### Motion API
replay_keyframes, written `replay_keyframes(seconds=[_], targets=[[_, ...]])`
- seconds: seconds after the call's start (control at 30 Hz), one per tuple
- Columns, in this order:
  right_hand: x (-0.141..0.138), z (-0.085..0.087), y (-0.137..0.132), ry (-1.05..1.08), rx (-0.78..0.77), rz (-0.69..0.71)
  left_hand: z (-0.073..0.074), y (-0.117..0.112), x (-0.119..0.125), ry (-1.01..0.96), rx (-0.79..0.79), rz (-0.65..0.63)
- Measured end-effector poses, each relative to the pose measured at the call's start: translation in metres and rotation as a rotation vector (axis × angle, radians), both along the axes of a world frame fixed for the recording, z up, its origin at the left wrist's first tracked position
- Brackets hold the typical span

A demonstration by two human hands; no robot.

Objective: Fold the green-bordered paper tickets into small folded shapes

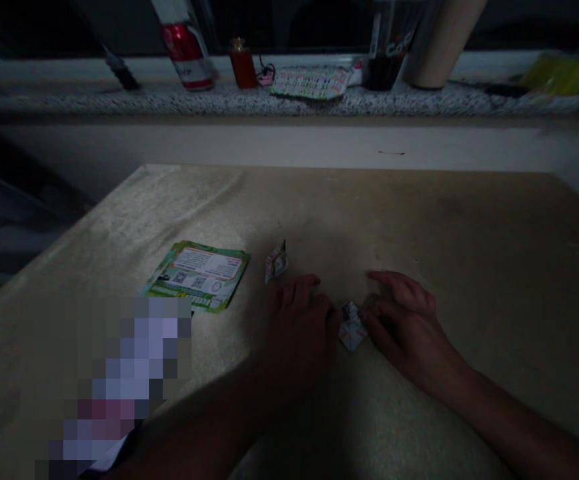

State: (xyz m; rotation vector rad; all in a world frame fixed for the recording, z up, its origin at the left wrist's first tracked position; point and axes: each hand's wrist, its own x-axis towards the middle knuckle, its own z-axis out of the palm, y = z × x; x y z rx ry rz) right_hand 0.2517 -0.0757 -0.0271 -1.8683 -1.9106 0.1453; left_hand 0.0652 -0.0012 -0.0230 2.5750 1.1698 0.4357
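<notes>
Between my two hands lies a small folded paper piece (352, 328), printed in several colours and roughly diamond-shaped. My left hand (302, 327) has its thumb and forefinger closed at the paper's left edge, while its other fingers reach forward over the table. From the other side, my right hand (409, 327) pinches the paper's right edge with thumb and forefinger; its outer fingers stick out. Just beyond my left fingers stands a second folded paper piece (276, 262). To the left lie green printed packets (204, 272), flat and apparently stacked.
The pale table (494, 267) ends at a wall under a speckled stone sill (144, 101). Along the sill are a red and white can (187, 57), a red bottle (243, 67), a printed packet (309, 83), a glass of dark drink (387, 63) and a beige cylinder (444, 47). A blurred-out object (134, 373) lies front left.
</notes>
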Motion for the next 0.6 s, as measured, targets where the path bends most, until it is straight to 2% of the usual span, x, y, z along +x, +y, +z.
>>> replay_keyframes(seconds=[0.33,0.6], targets=[[-0.0018,-0.0025,0.0011,0.019,-0.003,-0.040,0.0026,0.0012,0.0047,0.015,-0.009,0.040],[-0.0039,-0.0011,0.0018,0.032,-0.007,-0.058,-0.0014,0.0009,0.0040,0.013,0.031,0.039]])
